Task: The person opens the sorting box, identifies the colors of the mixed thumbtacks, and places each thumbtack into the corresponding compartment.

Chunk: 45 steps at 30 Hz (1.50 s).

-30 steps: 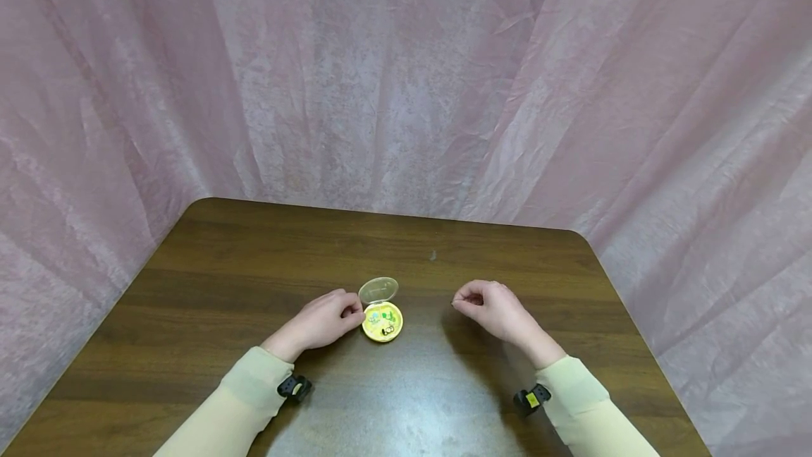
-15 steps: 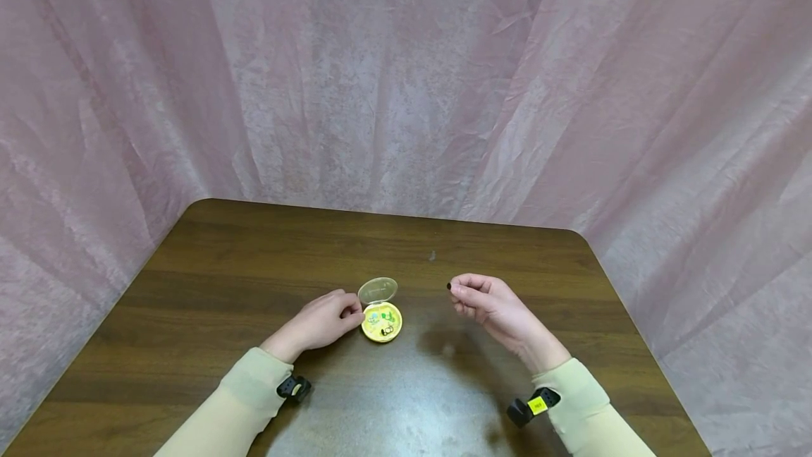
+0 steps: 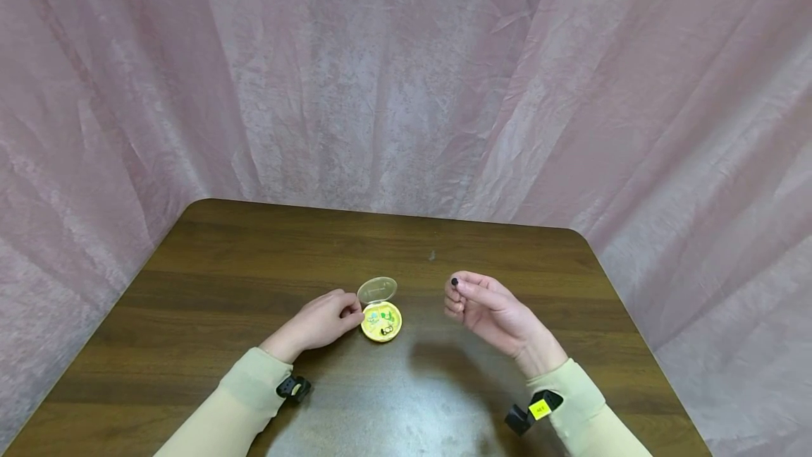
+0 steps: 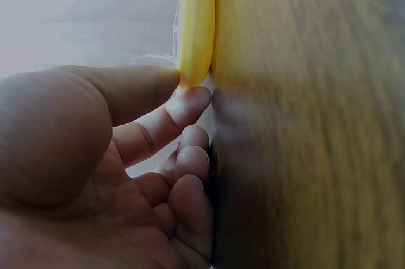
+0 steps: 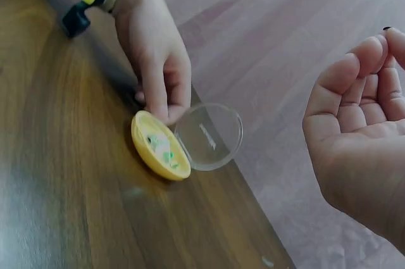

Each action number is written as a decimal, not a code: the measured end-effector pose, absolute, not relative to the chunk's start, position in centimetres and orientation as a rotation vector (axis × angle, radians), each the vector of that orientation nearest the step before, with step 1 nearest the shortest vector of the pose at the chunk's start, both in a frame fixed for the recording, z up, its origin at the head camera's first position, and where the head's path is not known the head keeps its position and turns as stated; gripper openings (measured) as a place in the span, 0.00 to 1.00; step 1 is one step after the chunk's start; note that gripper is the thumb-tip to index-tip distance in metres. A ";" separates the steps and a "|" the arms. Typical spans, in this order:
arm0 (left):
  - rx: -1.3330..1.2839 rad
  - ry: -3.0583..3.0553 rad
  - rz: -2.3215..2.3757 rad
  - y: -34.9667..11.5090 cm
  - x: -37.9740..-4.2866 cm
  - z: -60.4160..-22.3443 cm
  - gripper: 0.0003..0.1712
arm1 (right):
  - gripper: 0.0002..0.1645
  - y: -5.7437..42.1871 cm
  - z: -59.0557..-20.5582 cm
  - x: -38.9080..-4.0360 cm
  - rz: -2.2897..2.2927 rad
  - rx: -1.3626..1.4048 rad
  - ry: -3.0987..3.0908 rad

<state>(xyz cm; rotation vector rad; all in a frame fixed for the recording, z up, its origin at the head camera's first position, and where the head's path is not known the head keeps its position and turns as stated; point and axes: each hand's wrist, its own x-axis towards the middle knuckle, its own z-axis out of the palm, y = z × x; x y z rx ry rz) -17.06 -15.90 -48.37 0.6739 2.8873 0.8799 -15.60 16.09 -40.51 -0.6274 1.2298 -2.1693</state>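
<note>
A small round yellow case [image 3: 374,331] lies on the table with its clear lid [image 3: 377,290] raised at the back. Small green, blue and black pieces show inside it. My left hand [image 3: 322,320] pinches the left edge of the case between thumb and index finger, close down at the tabletop; in the left wrist view the thumb touches the yellow wall [image 4: 197,28]. To the right of the case, my right hand [image 3: 493,310] is raised above the table. It pinches a tiny round black piece [image 3: 454,282] between thumb and index finger, its other fingers curled toward the palm.
The brown wooden table [image 3: 266,252] has rounded far corners. Behind and beside it hangs a pink curtain [image 3: 380,90]. A small pale mark [image 3: 433,255] shows on the tabletop beyond the case. Each wrist wears a black camera strap.
My right hand has lifted from near the tabletop and turned so the palm side shows, bringing the black piece into view at its fingertips. The left hand and case have stayed in place.
</note>
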 end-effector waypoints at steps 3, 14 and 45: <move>0.678 2.890 0.881 -15.9 -17.0 -48.4 0.09 | 0.13 15.8 -40.1 -15.3 -2.166 -0.661 1.198; 0.673 2.893 0.873 -16.1 -16.9 -48.6 0.09 | 0.13 15.2 -39.4 -14.8 -2.139 -0.744 1.144; 0.662 2.883 0.876 -15.9 -17.2 -48.4 0.08 | 0.03 8.3 -44.0 -15.7 -0.489 -1.120 3.079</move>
